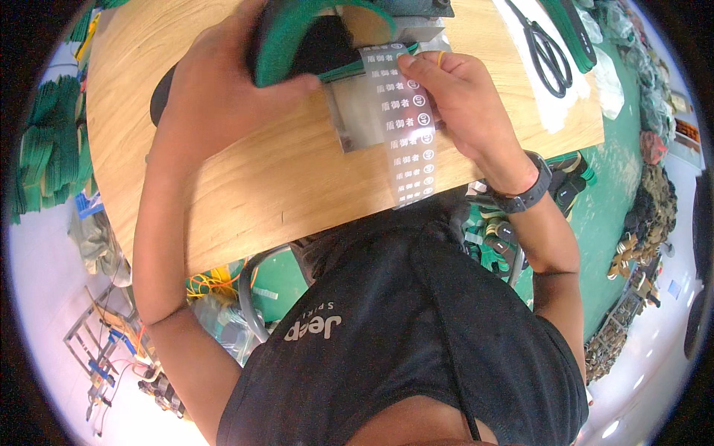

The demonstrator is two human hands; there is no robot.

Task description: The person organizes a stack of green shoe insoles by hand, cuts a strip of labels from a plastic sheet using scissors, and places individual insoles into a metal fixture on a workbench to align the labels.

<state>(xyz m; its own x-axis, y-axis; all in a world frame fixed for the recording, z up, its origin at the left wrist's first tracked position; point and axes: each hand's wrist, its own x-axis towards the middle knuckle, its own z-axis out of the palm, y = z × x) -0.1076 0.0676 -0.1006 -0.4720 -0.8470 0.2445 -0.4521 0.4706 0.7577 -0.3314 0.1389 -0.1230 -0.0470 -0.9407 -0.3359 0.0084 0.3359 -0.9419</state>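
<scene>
My right hand pinches a clear strip with rows of white printing between thumb and fingers, near the strip's upper end. The strip runs down across a metal plate and hangs past the table's near edge. Beside the strip's upper end sits a curved green-and-black piece, perhaps an insole. My left hand is blurred next to that piece, its thumb stretched toward the plate. Its other fingers are smeared or out of sight, so their grip is unclear. A dark, rounded item lies partly behind this hand.
Part of a machine stands at the table's far side. On the right of the wooden table, black-handled scissors lie on white sheeting near another green-and-black piece. Stacks of green pieces stand off to the left.
</scene>
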